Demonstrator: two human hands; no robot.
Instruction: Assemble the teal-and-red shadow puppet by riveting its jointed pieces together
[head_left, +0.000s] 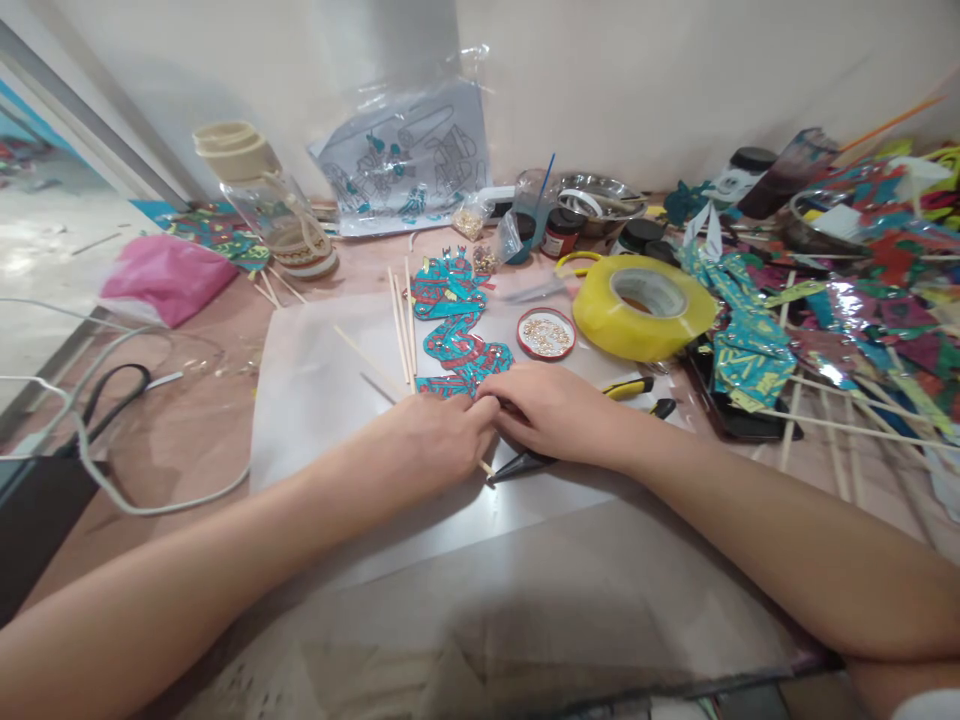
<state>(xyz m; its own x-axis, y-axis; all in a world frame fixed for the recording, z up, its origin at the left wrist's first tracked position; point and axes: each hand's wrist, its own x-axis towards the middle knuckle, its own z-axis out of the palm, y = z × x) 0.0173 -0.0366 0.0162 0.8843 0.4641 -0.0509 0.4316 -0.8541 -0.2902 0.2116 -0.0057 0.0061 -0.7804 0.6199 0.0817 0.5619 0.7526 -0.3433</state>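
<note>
My left hand (442, 435) is closed around a thin wooden stick (367, 358), which slants across the white sheet and shows again below my fingers. My right hand (559, 412) meets it, fingertips curled against the left fingers; whatever they pinch is hidden. Beneath the right hand lie pliers, their dark pointed jaws (517, 465) near the stick's lower end and a yellow-black handle (628, 388) beyond the wrist. Just past my hands is a teal and red patterned cut-out figure (457, 340), partly covered by them. More wooden sticks (401, 325) lie at its left.
A red-rimmed lid (546, 334) holds small gold pieces, beside a yellow tape roll (645, 306). At the right lies a pile of coloured cut-outs on sticks (754, 360). A bottle (270, 205), pink cloth (169, 278) and white cable (135, 508) are left.
</note>
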